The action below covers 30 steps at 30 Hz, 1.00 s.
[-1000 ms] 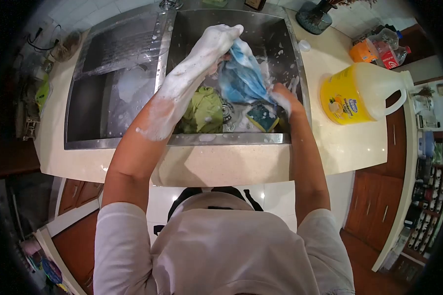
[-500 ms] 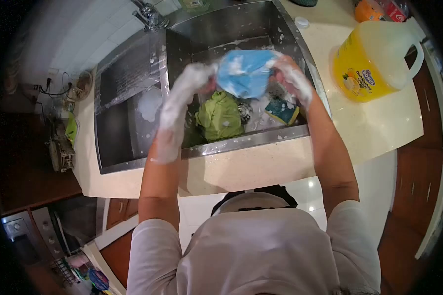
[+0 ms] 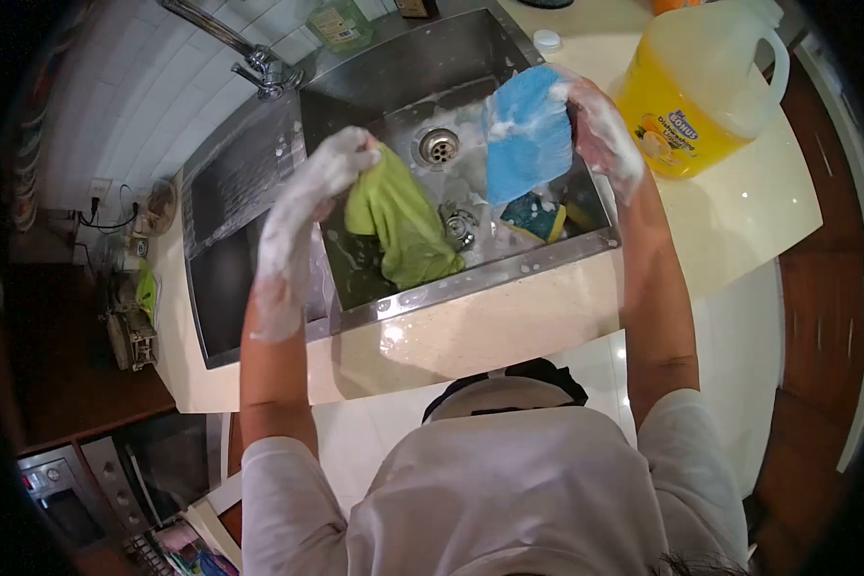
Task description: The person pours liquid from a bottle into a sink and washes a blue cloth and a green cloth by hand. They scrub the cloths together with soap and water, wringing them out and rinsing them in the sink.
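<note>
My left hand (image 3: 341, 163), coated in suds, pinches the top of a wet green cloth (image 3: 400, 226) whose lower end rests in the sink. A blue cloth (image 3: 528, 134) hangs from my right hand (image 3: 595, 120), which grips its upper right corner over the right side of the basin. Foam covers my right hand too. Below the blue cloth lies a dark green and yellow sponge (image 3: 534, 218), partly hidden by it. A metal sink strainer (image 3: 459, 227) sits beside the green cloth, and the drain (image 3: 438, 147) shows between the two cloths.
The steel sink (image 3: 379, 307) has a second basin at the left. A faucet (image 3: 269, 72) rises behind it, near a green-tinted bottle (image 3: 339, 24). On the right counter stand a jug of yellow dishwashing liquid (image 3: 677, 144) and a white cap (image 3: 546, 40).
My left hand has let go of the blue cloth and lifted the top of the green cloth, stretching it upward. The blue cloth has moved right in my right hand, uncovering the drain.
</note>
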Tool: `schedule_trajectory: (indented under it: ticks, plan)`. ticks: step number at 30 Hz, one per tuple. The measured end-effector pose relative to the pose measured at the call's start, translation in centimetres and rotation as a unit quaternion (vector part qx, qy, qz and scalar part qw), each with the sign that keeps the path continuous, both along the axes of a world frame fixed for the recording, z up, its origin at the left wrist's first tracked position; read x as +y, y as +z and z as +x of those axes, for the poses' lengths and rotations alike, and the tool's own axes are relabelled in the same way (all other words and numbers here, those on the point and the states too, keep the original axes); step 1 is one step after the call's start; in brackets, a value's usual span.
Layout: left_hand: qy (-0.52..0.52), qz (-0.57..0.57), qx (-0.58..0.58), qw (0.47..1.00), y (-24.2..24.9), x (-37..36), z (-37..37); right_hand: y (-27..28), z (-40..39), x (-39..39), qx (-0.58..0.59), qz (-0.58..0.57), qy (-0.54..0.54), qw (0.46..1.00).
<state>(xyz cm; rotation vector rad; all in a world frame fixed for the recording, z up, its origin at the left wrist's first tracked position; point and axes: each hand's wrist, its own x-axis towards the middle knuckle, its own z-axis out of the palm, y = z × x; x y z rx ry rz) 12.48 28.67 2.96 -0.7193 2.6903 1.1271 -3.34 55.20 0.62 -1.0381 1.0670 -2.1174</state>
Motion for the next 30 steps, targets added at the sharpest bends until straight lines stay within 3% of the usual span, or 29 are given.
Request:
schedule_trajectory:
  ticks: [3,5,6,8,10,11,14,16,18,19,20,22,24,26,27,28,29,30]
  plan:
    - [-0.079,-0.094,0.025,0.992,5.3,1.7,-1.4,-0.1,-0.4,0.3,0.003,-0.080,-0.055,0.995]
    - [-0.090,-0.134,0.032,0.986,7.5,3.1,-2.3,3.0,-0.1,0.9,0.179,-0.094,-0.002,0.979]
    - [-0.090,-0.131,0.034,0.987,8.8,3.7,-2.4,3.9,0.1,1.2,0.181,-0.091,-0.001,0.979]
    - [-0.047,-0.168,0.114,0.978,11.0,4.6,-2.5,4.8,0.1,2.0,0.082,0.094,-0.031,0.992]
    - [0.014,-0.051,0.170,0.984,13.0,4.8,-2.6,4.0,-0.1,2.2,0.051,0.047,-0.072,0.995]
    - [0.084,0.131,0.232,0.960,12.9,4.6,-3.0,3.8,-0.2,2.2,0.021,-0.002,-0.112,0.994]
    - [0.109,0.204,0.313,0.921,13.2,5.5,-3.5,5.5,1.2,2.8,-0.004,0.056,-0.185,0.981]
    - [0.086,0.260,0.329,0.904,12.3,5.5,-3.4,5.4,0.9,3.1,0.002,0.044,-0.191,0.981]
    - [0.059,0.365,0.384,0.846,10.7,3.9,-3.2,5.2,0.6,3.3,0.006,0.033,-0.201,0.979]
    - [0.102,0.372,0.398,0.832,8.7,2.7,-3.0,5.0,0.4,3.3,0.005,0.034,-0.202,0.979]
    - [0.101,0.373,0.397,0.833,6.9,2.5,-2.7,5.0,0.3,3.2,0.005,0.035,-0.203,0.979]
    - [0.198,0.351,0.373,0.836,3.6,2.3,-1.7,5.1,0.7,2.7,0.019,0.055,-0.187,0.981]
    - [0.310,0.245,0.251,0.884,-2.5,2.5,-0.5,4.5,0.5,2.0,0.035,0.075,-0.170,0.982]
    - [0.233,0.147,-0.010,0.961,-7.8,1.9,1.4,2.7,0.0,1.2,0.040,0.084,-0.154,0.984]
    - [0.236,0.150,-0.009,0.960,-9.0,1.5,2.1,4.2,0.9,0.3,0.056,0.112,-0.100,0.987]
    - [0.157,0.048,0.019,0.986,-9.8,0.9,2.8,4.0,0.9,-0.8,0.059,0.115,-0.097,0.987]
    - [0.075,-0.054,0.046,0.995,-9.4,0.9,3.2,3.4,0.8,-2.1,0.114,0.194,-0.158,0.961]
    - [0.030,0.052,0.108,0.992,-9.0,0.7,2.9,3.0,0.9,-3.1,0.169,0.271,-0.216,0.923]
